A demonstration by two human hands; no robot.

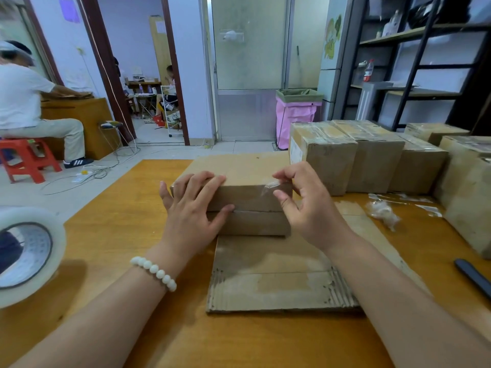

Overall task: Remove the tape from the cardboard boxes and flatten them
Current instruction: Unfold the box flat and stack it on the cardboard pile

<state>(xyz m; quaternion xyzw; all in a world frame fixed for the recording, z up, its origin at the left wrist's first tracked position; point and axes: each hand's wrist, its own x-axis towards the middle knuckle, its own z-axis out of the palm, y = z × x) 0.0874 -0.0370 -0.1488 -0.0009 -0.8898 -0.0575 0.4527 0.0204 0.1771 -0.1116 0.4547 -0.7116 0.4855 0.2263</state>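
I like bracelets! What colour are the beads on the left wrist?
The bracelet beads are white, seen best in the head view.

Matt cardboard box [247, 181]; perhaps glossy tape [271, 185]

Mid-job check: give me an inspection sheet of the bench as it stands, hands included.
Surface: orange table; a flattened cardboard sheet lies on it, nearest the person.
Job's things: brown box in front; taped boxes in a row at right.
Clutter: tape roll at left edge; wad of peeled tape; dark handle at right, tool type unclear.
Hands: left hand presses flat on the box; right hand pinches a clear tape strip at its right front edge.
Cables: nothing seen on the table; cords loop on the floor.
Surroundings: seated person at left, shelving, pink-lined bin.
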